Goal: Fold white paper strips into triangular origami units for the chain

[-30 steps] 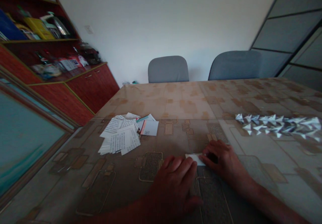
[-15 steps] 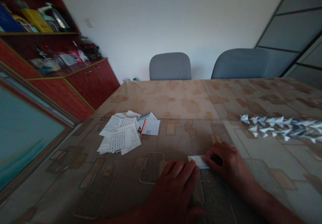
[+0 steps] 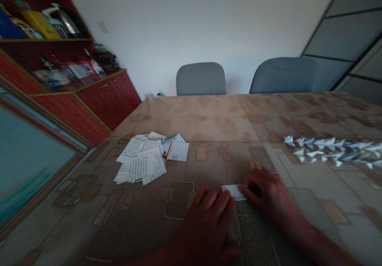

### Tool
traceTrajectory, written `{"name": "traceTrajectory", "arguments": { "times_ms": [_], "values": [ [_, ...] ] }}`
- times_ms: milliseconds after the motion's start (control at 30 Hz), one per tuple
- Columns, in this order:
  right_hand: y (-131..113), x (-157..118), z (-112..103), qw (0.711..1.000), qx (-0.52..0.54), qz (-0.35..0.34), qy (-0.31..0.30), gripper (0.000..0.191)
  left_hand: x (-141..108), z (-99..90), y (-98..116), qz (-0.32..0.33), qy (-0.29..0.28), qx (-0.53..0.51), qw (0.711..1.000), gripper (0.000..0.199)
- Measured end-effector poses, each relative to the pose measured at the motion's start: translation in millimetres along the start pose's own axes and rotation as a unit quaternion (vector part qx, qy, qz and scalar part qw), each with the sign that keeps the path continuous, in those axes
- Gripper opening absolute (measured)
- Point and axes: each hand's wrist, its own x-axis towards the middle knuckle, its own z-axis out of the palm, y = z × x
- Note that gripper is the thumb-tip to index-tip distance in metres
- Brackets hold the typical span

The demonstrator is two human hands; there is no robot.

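Note:
A small folded piece of white paper [image 3: 234,191] lies on the table near its front edge, between my hands. My left hand [image 3: 210,218] rests palm down, fingers stretched out, with the fingertips touching the paper's left end. At the other end, my right hand [image 3: 267,192] has its thumb and bent fingers closed on the paper. Its right end is hidden under those fingers. Farther left lies a loose pile of printed paper slips [image 3: 145,160], with a card [image 3: 178,152] at its right side. Rows of folded paper pieces with pointed tips [image 3: 331,148] stand at the right.
A patterned cloth covers the table [image 3: 205,118]. Two grey chairs [image 3: 201,79] stand at its far side, before a white wall. To the left is a red-brown cabinet [image 3: 104,94] with a kettle [image 3: 68,22] and other items on its shelves.
The view has shifted very slightly. Both hands keep their places at the folded paper, with no clear movement.

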Motion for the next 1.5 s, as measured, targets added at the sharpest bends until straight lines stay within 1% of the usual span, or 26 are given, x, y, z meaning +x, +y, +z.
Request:
{"name": "traceTrajectory", "arguments": {
  "times_ms": [200, 367, 433, 533, 633, 733, 800, 867, 967, 1167, 1267, 1367, 1500],
  "values": [
    [0.1, 0.1, 2.9, 1.000, -0.006, 0.016, 0.009, 0.010, 1.1, 0.3, -1.6, 0.003, -0.001, 0.004, 1.000, 0.071],
    [9.9, -1.2, 1.5, 0.997, 0.039, 0.040, 0.054, 0.005, 0.5, 5.9, -3.8, 0.010, 0.010, 0.015, 1.000, 0.072],
    [10.7, -3.7, -2.3, 0.995, 0.052, 0.035, 0.071, 0.010, 0.4, 7.8, -4.8, 0.009, 0.015, 0.016, 1.000, 0.073],
    [3.4, -9.1, -5.4, 0.995, 0.046, 0.013, 0.093, 0.010, 0.0, 9.3, -5.5, 0.007, 0.015, 0.015, 1.000, 0.073],
    [-9.3, -13.4, 0.1, 0.995, 0.023, 0.004, 0.093, 0.004, -0.3, 9.1, -5.5, 0.009, 0.017, 0.010, 1.000, 0.072],
    [-17.0, -14.9, 11.7, 0.994, -0.017, 0.005, 0.111, 0.021, 0.1, 7.0, -5.3, 0.006, 0.011, 0.004, 1.000, 0.071],
    [-16.5, -15.2, 19.2, 0.991, -0.042, 0.004, 0.131, 0.027, 0.9, 4.8, -5.1, 0.007, 0.002, 0.004, 1.000, 0.071],
    [-12.3, -15.8, 24.7, 0.988, -0.062, 0.011, 0.139, 0.029, 1.7, 2.2, -4.5, 0.010, -0.004, 0.007, 1.000, 0.070],
    [-2.9, -18.2, 28.2, 0.989, -0.068, 0.027, 0.129, 0.029, 2.1, -1.3, -3.7, 0.005, -0.008, 0.005, 1.000, 0.070],
    [16.1, -23.4, 24.3, 0.993, -0.046, 0.052, 0.100, 0.029, -4.3, -3.3, -8.0, 0.011, 0.001, 0.001, 1.000, 0.065],
    [20.5, -24.2, 21.6, 0.994, -0.040, 0.055, 0.086, 0.029, -6.9, -2.6, -10.8, 0.013, 0.003, 0.001, 1.000, 0.064],
    [16.3, -23.8, 22.6, 0.993, -0.038, 0.040, 0.102, 0.032, -5.4, -3.8, -10.8, 0.013, 0.007, 0.001, 1.000, 0.066],
    [-0.4, -21.8, 31.1, 0.990, -0.052, 0.016, 0.128, 0.043, -1.1, -9.0, -8.8, 0.019, 0.004, 0.006, 1.000, 0.065]
  ]
}}
